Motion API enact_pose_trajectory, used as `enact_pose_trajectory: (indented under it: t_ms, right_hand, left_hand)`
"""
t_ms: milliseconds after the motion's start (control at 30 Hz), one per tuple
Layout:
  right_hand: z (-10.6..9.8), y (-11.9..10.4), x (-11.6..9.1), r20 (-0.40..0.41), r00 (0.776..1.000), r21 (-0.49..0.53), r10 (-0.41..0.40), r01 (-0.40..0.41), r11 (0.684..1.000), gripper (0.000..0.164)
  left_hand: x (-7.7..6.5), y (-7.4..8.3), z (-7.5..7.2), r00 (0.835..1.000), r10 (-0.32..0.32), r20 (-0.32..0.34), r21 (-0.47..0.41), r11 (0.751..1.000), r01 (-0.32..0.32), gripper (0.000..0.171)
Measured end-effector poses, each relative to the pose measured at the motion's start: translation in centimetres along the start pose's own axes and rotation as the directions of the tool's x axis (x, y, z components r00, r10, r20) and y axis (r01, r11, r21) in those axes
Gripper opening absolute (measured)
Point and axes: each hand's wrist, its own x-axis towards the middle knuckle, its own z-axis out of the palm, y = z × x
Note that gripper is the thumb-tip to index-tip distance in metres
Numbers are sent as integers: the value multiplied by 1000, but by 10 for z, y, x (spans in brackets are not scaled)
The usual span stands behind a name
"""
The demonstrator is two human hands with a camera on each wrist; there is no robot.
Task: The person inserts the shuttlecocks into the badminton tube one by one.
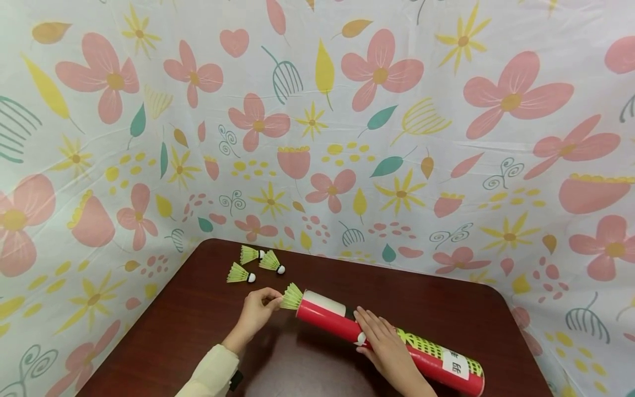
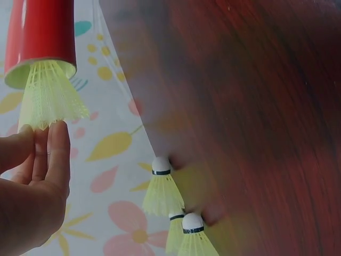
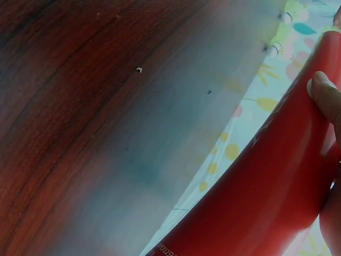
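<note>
A red shuttlecock tube [image 1: 328, 321] with white and yellow-green patches lies slanted over the table, its mouth toward the left. The yellow skirt of a shuttlecock [image 1: 292, 297] sticks out of that mouth; its cork end is hidden inside. My left hand [image 1: 258, 310] pinches the skirt's rim between thumb and fingers, as the left wrist view shows closely. Farther along, my right hand [image 1: 388, 348] holds the tube around its middle, fingers over the top and thumb [image 3: 326, 96] along the side. Three more yellow shuttlecocks [image 1: 239, 273] with white corks lie beyond the left hand.
The dark brown table [image 1: 416, 298] has a glossy top and rounded far corners. A white cloth [image 1: 317, 220] with flowers and leaves hangs behind it and along the sides. Tiny specks [image 3: 139, 70] show on the wood in the right wrist view.
</note>
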Motion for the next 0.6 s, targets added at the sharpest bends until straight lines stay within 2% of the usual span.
enact_pose_trajectory:
  t_ms: [100, 233, 333, 600]
  right_hand:
    - [0, -1, 0, -13, 1000, 9, -8, 8, 1000, 85]
    - [1, 0, -1, -23, 999, -5, -27, 27, 1000, 73]
    - [2, 0, -1, -31, 999, -20, -36, 35, 999, 77]
    - [2, 0, -1, -26, 999, -22, -26, 25, 999, 78]
  left_hand:
    - [0, 1, 4, 1000, 1, 23, -9, 1000, -1, 10]
    - [-1, 1, 8, 998, 12, 57, -24, 1000, -11, 8]
    - [-1, 1, 10, 996, 25, 81, -37, 999, -22, 7]
    - [0, 1, 13, 995, 35, 91, -41, 999, -32, 6]
